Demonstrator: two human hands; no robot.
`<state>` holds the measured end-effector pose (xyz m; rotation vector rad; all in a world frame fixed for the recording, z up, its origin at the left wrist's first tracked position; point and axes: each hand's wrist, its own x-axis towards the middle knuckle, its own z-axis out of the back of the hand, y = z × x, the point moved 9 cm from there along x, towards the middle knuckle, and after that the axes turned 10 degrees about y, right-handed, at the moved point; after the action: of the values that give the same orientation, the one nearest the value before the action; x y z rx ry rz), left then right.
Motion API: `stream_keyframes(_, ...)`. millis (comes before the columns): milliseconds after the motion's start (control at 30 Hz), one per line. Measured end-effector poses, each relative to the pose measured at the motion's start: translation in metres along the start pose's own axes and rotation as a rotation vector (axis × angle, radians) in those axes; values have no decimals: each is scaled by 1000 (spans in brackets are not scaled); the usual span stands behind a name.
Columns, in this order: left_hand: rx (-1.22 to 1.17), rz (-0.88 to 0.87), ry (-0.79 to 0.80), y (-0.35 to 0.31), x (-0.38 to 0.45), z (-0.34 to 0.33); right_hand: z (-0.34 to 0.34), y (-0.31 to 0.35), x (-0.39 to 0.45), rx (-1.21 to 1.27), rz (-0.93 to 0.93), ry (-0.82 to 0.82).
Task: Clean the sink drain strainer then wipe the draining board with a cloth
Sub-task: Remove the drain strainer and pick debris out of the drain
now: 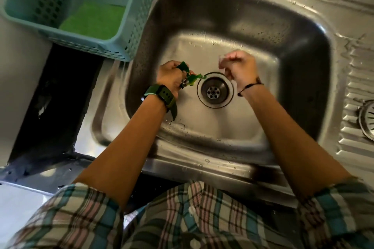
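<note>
My left hand [171, 79], with a green watch on its wrist, is closed on a clump of wet green scraps [189, 74] just left of the open drain [215, 90] in the steel sink [303, 50]. My right hand [238, 68] hovers above and right of the drain with its fingers curled in; I see nothing in it. The round metal drain strainer [367, 119] lies out of the sink on the ribbed draining board [356, 70] at the right edge, partly cut off by the frame.
A teal plastic basket [125, 32] stands at the sink's upper left with a green cloth [93, 19] inside. Water drops lie on the sink rim and draining board. A dark gap opens left of the sink. My plaid shirt fills the bottom of the view.
</note>
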<state>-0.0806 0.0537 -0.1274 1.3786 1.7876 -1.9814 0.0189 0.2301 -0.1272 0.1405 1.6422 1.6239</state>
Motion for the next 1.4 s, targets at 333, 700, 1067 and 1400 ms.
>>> stream_keyframes(333,-138,-1,304,-11,-21,-58,-36,36,-21,-274,-87,317)
stream_keyframes(700,27,-95,166,-23,-20,-35,-41,18,-25,348,-218,598)
stream_keyframes(1067,152,-45,57,1,-14,-17,-64,-46,-26,607,-518,205)
stream_keyframes(1400,106,-48,29,-8,-10,-6,-92,-76,-28,-1067,-47,501)
